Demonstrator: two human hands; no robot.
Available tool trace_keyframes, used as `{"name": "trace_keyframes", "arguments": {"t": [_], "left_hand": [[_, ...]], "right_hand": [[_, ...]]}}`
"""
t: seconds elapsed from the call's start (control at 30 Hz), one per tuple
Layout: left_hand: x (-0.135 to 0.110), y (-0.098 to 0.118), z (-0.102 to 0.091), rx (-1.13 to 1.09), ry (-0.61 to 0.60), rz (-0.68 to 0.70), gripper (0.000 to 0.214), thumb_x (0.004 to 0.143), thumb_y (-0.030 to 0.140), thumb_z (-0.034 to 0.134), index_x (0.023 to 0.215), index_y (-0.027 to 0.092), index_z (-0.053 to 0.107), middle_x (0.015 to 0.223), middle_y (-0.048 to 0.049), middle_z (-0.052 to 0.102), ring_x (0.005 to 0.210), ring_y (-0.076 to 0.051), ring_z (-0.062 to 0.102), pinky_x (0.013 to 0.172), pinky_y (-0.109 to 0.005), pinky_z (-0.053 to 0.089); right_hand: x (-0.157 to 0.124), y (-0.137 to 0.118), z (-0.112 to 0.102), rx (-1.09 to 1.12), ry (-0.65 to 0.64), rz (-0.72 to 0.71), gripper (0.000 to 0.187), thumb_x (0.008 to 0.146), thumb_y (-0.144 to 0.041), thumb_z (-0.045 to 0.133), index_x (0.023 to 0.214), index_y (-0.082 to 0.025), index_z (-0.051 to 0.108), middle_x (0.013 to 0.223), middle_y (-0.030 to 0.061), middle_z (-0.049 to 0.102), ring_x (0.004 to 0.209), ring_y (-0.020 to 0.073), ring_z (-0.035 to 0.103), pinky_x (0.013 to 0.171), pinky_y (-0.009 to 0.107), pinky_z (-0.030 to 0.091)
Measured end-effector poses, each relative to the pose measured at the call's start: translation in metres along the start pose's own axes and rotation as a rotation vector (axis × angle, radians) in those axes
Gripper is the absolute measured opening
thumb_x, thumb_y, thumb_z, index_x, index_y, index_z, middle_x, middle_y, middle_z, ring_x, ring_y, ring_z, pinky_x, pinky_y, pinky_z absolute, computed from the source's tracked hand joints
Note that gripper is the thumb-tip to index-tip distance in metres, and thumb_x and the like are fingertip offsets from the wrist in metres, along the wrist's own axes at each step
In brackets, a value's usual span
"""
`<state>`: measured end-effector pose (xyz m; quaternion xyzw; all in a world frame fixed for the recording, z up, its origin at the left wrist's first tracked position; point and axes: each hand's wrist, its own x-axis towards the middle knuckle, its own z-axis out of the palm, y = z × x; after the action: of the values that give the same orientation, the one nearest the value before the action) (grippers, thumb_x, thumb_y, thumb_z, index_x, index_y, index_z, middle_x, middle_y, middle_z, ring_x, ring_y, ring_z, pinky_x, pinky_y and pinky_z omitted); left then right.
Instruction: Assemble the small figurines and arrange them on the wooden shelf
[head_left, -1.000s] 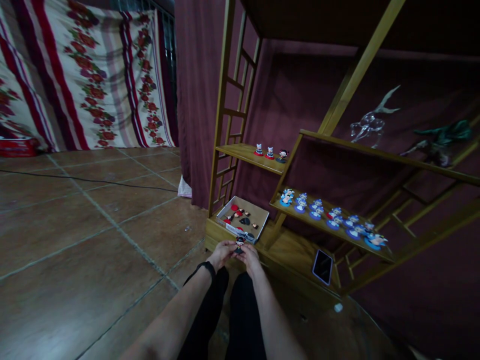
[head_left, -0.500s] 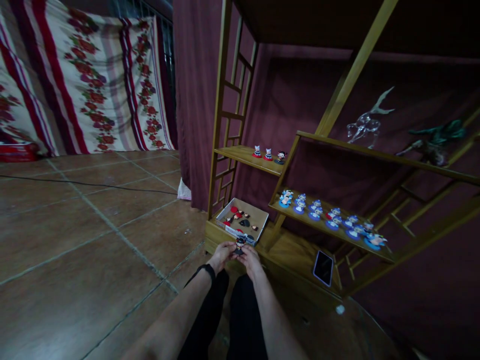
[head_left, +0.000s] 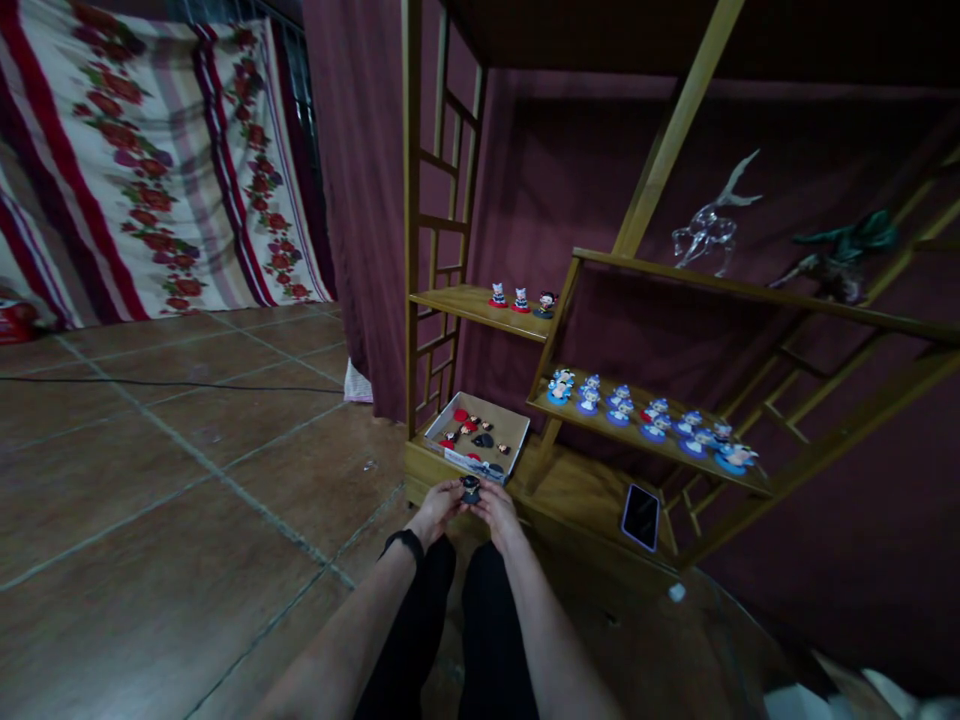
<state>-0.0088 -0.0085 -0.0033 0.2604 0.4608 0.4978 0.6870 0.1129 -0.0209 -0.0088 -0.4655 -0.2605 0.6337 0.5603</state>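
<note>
Between the fingers of both hands is a small dark figurine [head_left: 470, 488] on a round dark base, held just in front of an open cardboard box. My left hand [head_left: 439, 508] grips its left side, and my right hand [head_left: 495, 508] closes on its right side. Inside the box [head_left: 514, 424], which sits on the low shelf, lie several small figurine parts with red and black pieces. On the small shelf above stand two white-headed figurines [head_left: 520, 299] on red bases and one dark-haired figurine [head_left: 546, 304] on a dark base.
Several blue and purple figurines [head_left: 619, 403] line the middle shelf [head_left: 750, 484]. A phone [head_left: 641, 517] lies on the lower board. Higher up stand a clear deer ornament [head_left: 705, 235] and a green-topped sculpture [head_left: 836, 260]. A black cable [head_left: 165, 384] crosses the tiled floor.
The figurine has been tipped in my fingers, so its face no longer shows and the dark base is more visible. The view has shifted slightly right.
</note>
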Motion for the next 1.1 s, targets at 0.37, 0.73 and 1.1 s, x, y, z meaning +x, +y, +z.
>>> {"name": "trace_keyframes", "arguments": {"t": [0.37, 0.73, 1.1], "left_hand": [[0.006, -0.003, -0.002, 0.006, -0.198, 0.026, 0.030, 0.055, 0.009, 0.075, 0.083, 0.011, 0.066, 0.075, -0.0066, 0.067, 0.062, -0.011, 0.061, 0.061, -0.021, 0.047], [0.008, -0.008, -0.002, 0.048, -0.148, 0.112, 0.047, 0.043, 0.018, 0.082, 0.086, 0.011, 0.066, 0.070, -0.0060, 0.067, 0.060, -0.014, 0.060, 0.060, -0.024, 0.043], [0.017, -0.011, -0.007, 0.252, -0.149, 0.244, 0.046, 0.038, 0.030, 0.082, 0.078, 0.016, 0.064, 0.069, -0.0015, 0.065, 0.062, -0.015, 0.058, 0.057, -0.024, 0.042]], "right_hand": [[0.002, 0.001, -0.001, 0.070, -0.001, -0.006, 0.028, 0.058, -0.023, 0.066, 0.085, -0.017, 0.065, 0.072, 0.0026, 0.069, 0.061, 0.0125, 0.061, 0.059, 0.024, 0.047], [0.005, 0.008, -0.004, 0.071, -0.011, 0.018, 0.037, 0.054, -0.026, 0.069, 0.090, -0.016, 0.065, 0.077, 0.0056, 0.070, 0.069, 0.0157, 0.064, 0.062, 0.026, 0.047], [0.005, 0.011, -0.002, 0.103, -0.058, -0.055, 0.030, 0.051, -0.021, 0.066, 0.080, -0.016, 0.066, 0.077, 0.0053, 0.070, 0.069, 0.0175, 0.064, 0.064, 0.028, 0.047]]}}
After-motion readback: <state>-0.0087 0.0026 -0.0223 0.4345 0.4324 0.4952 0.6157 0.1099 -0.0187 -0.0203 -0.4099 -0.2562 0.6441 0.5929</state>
